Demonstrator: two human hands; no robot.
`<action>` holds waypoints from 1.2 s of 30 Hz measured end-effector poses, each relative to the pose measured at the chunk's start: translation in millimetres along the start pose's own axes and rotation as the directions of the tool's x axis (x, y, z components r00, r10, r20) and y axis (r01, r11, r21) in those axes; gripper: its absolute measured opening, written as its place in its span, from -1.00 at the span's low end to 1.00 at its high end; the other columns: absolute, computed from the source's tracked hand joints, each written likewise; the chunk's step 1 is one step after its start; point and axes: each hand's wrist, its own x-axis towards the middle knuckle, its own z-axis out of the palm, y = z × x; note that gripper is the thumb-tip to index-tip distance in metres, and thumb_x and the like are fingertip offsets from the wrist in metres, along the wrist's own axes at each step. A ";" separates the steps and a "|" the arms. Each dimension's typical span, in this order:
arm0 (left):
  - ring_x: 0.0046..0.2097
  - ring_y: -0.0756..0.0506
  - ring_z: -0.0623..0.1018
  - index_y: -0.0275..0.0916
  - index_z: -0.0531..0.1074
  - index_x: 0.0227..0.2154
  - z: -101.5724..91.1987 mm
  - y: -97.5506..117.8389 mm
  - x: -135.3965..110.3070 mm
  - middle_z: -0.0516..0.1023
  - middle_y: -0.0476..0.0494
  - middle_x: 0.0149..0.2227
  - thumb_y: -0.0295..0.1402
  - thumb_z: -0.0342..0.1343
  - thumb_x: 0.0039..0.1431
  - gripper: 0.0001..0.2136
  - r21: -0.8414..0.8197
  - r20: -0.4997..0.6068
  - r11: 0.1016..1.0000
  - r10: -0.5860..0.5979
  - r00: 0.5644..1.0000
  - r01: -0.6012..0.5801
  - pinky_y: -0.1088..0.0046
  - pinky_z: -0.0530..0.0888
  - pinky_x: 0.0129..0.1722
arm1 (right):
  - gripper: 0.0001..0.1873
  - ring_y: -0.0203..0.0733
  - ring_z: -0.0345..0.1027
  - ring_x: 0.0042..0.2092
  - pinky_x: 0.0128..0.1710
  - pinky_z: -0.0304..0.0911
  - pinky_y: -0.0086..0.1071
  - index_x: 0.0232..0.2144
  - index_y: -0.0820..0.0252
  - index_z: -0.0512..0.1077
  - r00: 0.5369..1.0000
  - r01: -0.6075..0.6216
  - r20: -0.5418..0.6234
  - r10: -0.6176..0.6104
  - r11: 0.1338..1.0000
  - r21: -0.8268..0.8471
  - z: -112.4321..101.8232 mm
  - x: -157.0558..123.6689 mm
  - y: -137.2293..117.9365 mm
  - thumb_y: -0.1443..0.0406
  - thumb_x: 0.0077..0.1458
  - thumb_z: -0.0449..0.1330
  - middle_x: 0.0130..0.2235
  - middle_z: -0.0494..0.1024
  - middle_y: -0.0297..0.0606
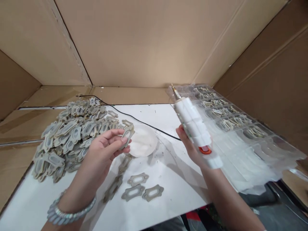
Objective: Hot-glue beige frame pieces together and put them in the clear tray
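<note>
My left hand [104, 146] pinches a small flat grey-beige plate [127, 136] with an oblong hole, held near a round whitish disc [144, 141] on the table. My right hand [189, 144] is wrapped round a thick white hand tool [192, 118], its pointed brass-coloured metal tip [175, 91] tilted up and to the left. A red-orange switch [205, 149] shows on the tool's body; the exact kind of tool is unclear. Below my left hand lie several similar loose plates [133, 192], with more stacked in a row [114, 187] beside them.
A large heap of the same plates [74, 134] covers the table's left side. On the right, clear plastic compartment trays [240, 160] hold small metal pieces [233, 122]. A black cord [130, 118] crosses the white table [178, 192]. Cardboard walls [144, 41] enclose the back and sides.
</note>
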 end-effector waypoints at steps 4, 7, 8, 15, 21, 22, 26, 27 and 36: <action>-0.47 -0.03 0.56 -0.24 0.51 -0.30 -4.8 -5.2 1.3 0.55 0.01 -0.50 -0.12 0.51 -0.30 -0.50 0.077 -0.059 0.993 0.094 0.994 -0.090 0.50 0.55 -0.40 | -0.86 -0.22 0.45 -0.39 -0.41 0.37 -0.42 -0.26 0.11 0.47 0.985 0.164 0.063 -0.158 0.982 -0.097 0.9 -10.9 -4.3 0.41 0.18 0.15 -0.40 0.52 -0.33; -0.46 -0.04 0.57 -0.24 0.51 -0.28 -6.4 -5.6 -1.2 0.56 0.01 -0.50 -0.10 0.50 -0.23 -0.53 0.115 -0.056 0.985 0.134 0.989 -0.127 0.49 0.54 -0.38 | -0.83 -0.18 0.53 -0.30 -0.37 0.43 -0.40 -0.27 0.12 0.47 0.940 0.337 0.102 -0.326 0.933 -0.122 4.9 -17.6 -5.5 0.45 0.21 0.12 -0.26 0.60 -0.20; -0.46 -0.04 0.58 -0.24 0.52 -0.28 -6.6 -5.4 -2.3 0.56 0.01 -0.50 -0.10 0.49 -0.21 -0.54 0.122 -0.053 0.984 0.140 0.989 -0.133 0.49 0.54 -0.37 | -0.82 -0.16 0.56 -0.26 -0.34 0.46 -0.38 -0.27 0.12 0.47 0.922 0.382 0.122 -0.368 0.914 -0.132 6.7 -19.1 -6.0 0.45 0.22 0.11 -0.20 0.62 -0.15; -0.44 -0.04 0.57 -0.23 0.54 -0.26 -7.6 -6.1 -5.5 0.58 -0.03 -0.47 -0.09 0.48 -0.15 -0.56 0.147 -0.053 0.976 0.172 0.984 -0.162 0.48 0.54 -0.37 | -0.72 -0.11 0.62 -0.28 -0.39 0.50 -0.33 -0.23 0.14 0.45 0.849 0.511 0.235 -0.474 0.848 -0.137 17.4 -22.0 -4.7 0.54 0.12 0.08 -0.15 0.70 -0.10; -0.44 -0.01 0.57 -0.17 0.53 -0.26 -8.9 -8.3 -6.1 0.58 0.02 -0.48 -0.09 0.45 -0.08 -0.62 0.150 -0.012 0.974 0.174 0.985 -0.170 0.54 0.54 -0.36 | -0.71 -0.13 0.62 -0.29 -0.40 0.47 -0.34 -0.27 0.14 0.42 0.856 0.497 0.245 -0.454 0.854 -0.152 20.5 -23.0 -3.4 0.56 0.10 0.03 -0.21 0.70 -0.13; -0.45 -0.01 0.57 -0.18 0.53 -0.26 -9.0 -8.3 -6.3 0.57 0.03 -0.48 -0.10 0.45 -0.08 -0.62 0.152 -0.013 0.973 0.178 0.984 -0.174 0.54 0.54 -0.37 | -0.71 -0.13 0.62 -0.29 -0.40 0.47 -0.35 -0.28 0.15 0.42 0.856 0.497 0.245 -0.455 0.854 -0.153 20.8 -23.1 -3.5 0.56 0.10 0.03 -0.22 0.70 -0.13; -0.47 -0.01 0.57 -0.19 0.54 -0.26 -8.7 -7.9 -7.0 0.56 0.02 -0.50 -0.13 0.44 -0.06 -0.64 0.149 -0.009 0.971 0.192 0.981 -0.188 0.55 0.54 -0.40 | -0.71 -0.15 0.61 -0.30 -0.40 0.46 -0.36 -0.29 0.14 0.42 0.861 0.490 0.243 -0.447 0.857 -0.160 21.5 -23.3 -3.6 0.56 0.10 0.03 -0.24 0.69 -0.15; -0.47 -0.01 0.57 -0.19 0.54 -0.26 -8.4 -7.8 -7.1 0.57 0.02 -0.49 -0.14 0.44 -0.06 -0.65 0.147 -0.006 0.971 0.191 0.982 -0.188 0.55 0.54 -0.40 | -0.72 -0.15 0.60 -0.30 -0.40 0.46 -0.36 -0.28 0.14 0.42 0.862 0.488 0.246 -0.444 0.858 -0.161 21.5 -23.4 -3.5 0.56 0.10 0.03 -0.24 0.69 -0.16; -0.47 -0.02 0.58 -0.18 0.54 -0.27 -5.5 -6.7 -8.3 0.57 0.01 -0.48 -0.17 0.43 -0.05 -0.68 0.167 -0.022 0.966 0.202 0.979 -0.196 0.53 0.56 -0.40 | -0.69 -0.15 0.59 -0.32 -0.42 0.45 -0.37 -0.29 0.12 0.45 0.872 0.466 0.255 -0.419 0.869 -0.168 22.3 -25.2 -2.4 0.55 0.09 0.02 -0.26 0.68 -0.19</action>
